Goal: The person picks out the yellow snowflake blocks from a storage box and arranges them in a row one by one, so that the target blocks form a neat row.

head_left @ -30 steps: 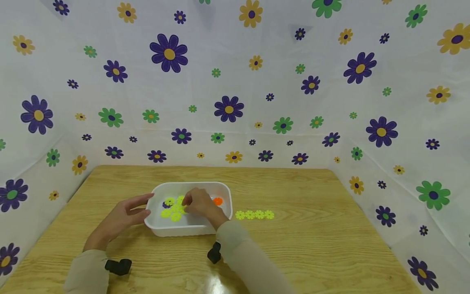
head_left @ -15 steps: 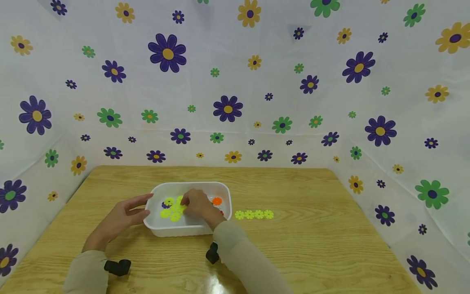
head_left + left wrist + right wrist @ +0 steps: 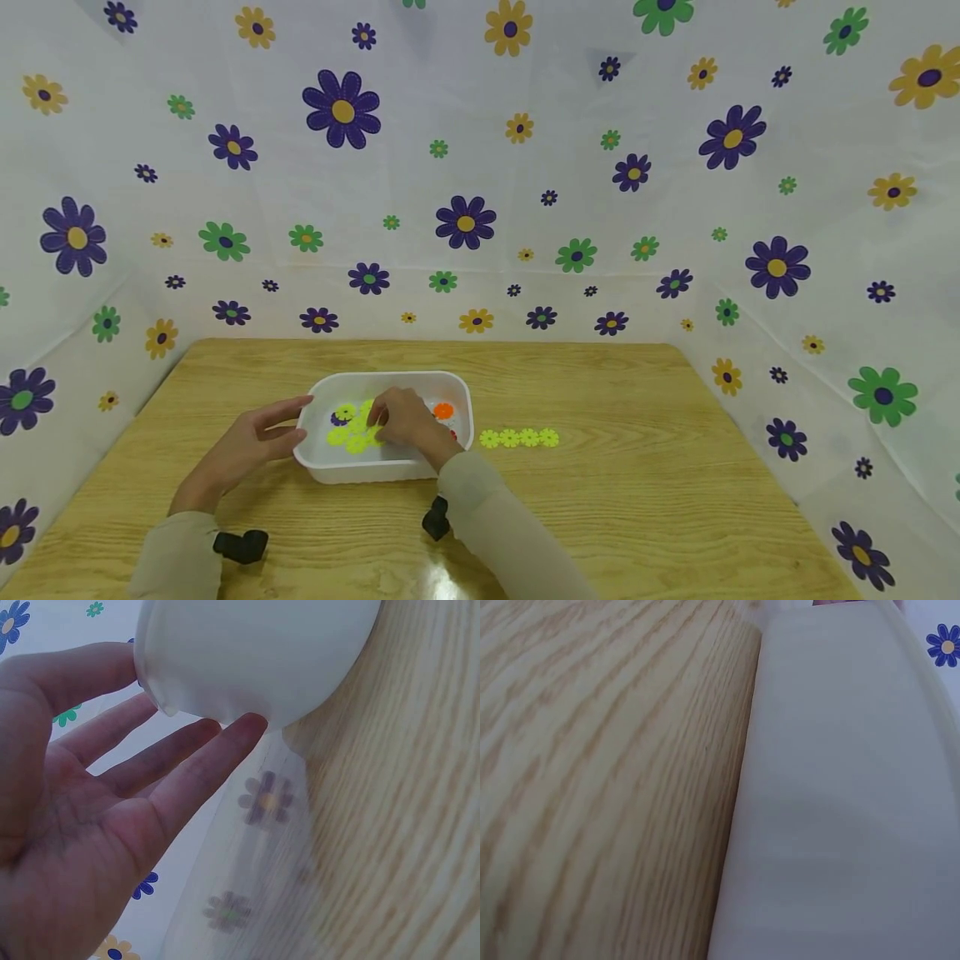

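A white plastic tub (image 3: 322,468) stands on the table, left of the middle in the head view. My left hand (image 3: 243,446) is at its left end; in the left wrist view the fingers (image 3: 217,761) are fairly straight, tips against the tub's outer wall (image 3: 255,660). Inside the tub my right hand (image 3: 408,419) reaches down among yellow flower-shaped plastic pieces (image 3: 356,444), fingers bent. Whether it pinches a piece is too small to tell. The right wrist view shows only the tub's side wall (image 3: 840,780), with the right hand out of sight.
To the right of the tub, several yellow flower pieces (image 3: 520,438) lie in a row on the wooden table (image 3: 637,500). An orange piece (image 3: 443,411) and a purple piece (image 3: 337,421) lie in the tub. White flower-printed cloth (image 3: 420,183) surrounds the table.
The right hand's fingertips have shifted slightly among the yellow pieces, and a gap now shows between thumb and finger. The left hand has stayed against the tub.
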`<move>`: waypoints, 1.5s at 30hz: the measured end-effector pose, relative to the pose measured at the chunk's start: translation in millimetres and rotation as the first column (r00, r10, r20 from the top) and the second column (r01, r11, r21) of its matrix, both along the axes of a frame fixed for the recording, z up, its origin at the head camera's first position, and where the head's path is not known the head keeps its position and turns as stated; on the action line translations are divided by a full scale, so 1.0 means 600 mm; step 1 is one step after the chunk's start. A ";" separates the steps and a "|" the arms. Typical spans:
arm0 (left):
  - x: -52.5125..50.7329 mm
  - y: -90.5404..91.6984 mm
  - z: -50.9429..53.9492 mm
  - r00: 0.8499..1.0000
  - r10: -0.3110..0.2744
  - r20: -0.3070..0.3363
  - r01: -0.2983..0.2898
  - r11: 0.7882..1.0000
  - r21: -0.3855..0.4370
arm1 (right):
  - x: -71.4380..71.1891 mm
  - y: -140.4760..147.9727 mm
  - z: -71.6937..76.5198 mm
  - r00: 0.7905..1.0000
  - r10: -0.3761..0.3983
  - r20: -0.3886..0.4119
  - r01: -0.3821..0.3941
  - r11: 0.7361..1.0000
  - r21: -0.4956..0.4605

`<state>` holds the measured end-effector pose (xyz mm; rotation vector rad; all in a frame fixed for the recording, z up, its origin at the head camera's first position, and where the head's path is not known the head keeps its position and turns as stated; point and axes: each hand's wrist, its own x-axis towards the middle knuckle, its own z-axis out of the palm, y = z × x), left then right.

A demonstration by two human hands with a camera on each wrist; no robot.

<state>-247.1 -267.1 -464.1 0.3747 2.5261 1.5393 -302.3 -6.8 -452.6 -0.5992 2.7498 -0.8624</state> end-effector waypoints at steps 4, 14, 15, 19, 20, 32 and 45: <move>0.002 0.000 0.001 1.000 0.002 0.014 -0.002 1.000 0.006 | 0.002 0.002 0.005 0.999 -0.004 0.032 0.005 0.999 -0.037; 0.004 0.000 0.001 1.000 0.011 0.028 -0.011 1.000 0.005 | 0.008 0.020 0.030 0.998 0.005 0.059 0.002 0.993 -0.118; 0.004 0.000 0.001 1.000 0.010 0.025 -0.010 1.000 0.005 | 0.009 0.023 0.031 0.998 0.004 0.061 0.004 0.993 -0.121; 0.002 0.000 0.000 1.000 -0.004 0.008 0.004 1.000 0.012 | 0.009 0.034 0.034 0.997 -0.001 0.079 0.013 0.989 -0.150; 0.002 0.000 0.000 1.000 -0.006 0.005 0.006 1.000 0.014 | 0.009 0.037 0.035 0.996 -0.004 0.086 0.018 0.987 -0.160; 0.002 0.001 -0.001 1.000 0.001 0.003 -0.001 1.000 0.017 | 0.018 0.067 0.057 0.990 -0.025 0.142 0.053 0.979 -0.196; 0.002 0.000 -0.001 1.000 0.002 0.011 -0.002 1.000 0.017 | 0.018 0.106 0.075 0.987 -0.019 0.159 0.058 0.968 -0.245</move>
